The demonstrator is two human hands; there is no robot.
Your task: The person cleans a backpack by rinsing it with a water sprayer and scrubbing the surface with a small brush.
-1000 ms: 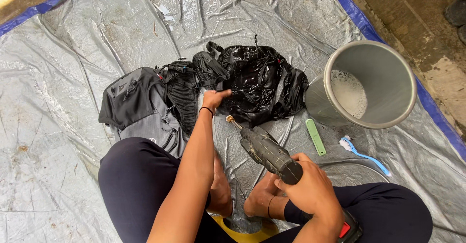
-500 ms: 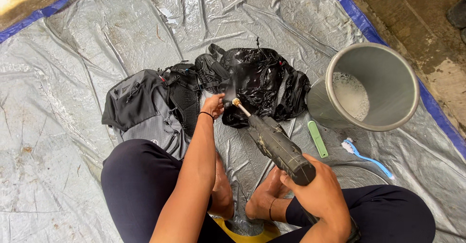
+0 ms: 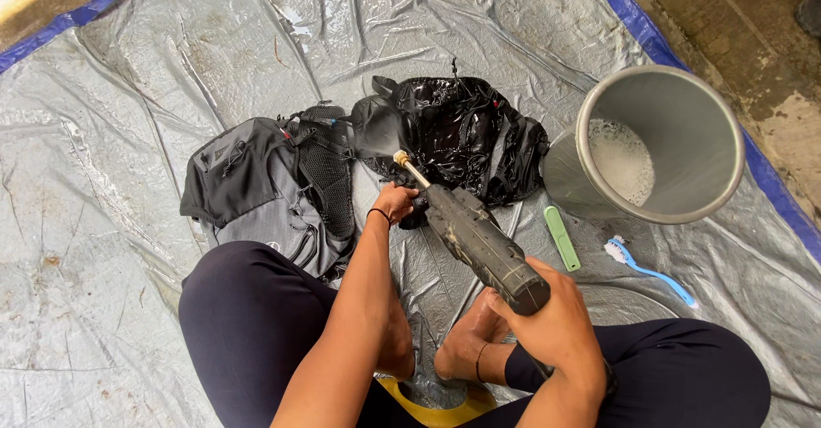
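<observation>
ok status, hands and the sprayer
Right hand gripping the sprayer, nozzle at the wet black bag. Left hand on the bag's edge. Bucket and brush off right, nothing blocking.

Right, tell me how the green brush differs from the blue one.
The green brush is short, straight and plain green; the blue brush is longer and thinner, with white bristles showing at one end. The green brush lies nearer the grey bucket; the blue brush lies further right. Both lie flat on the wet tarp, untouched.
</observation>
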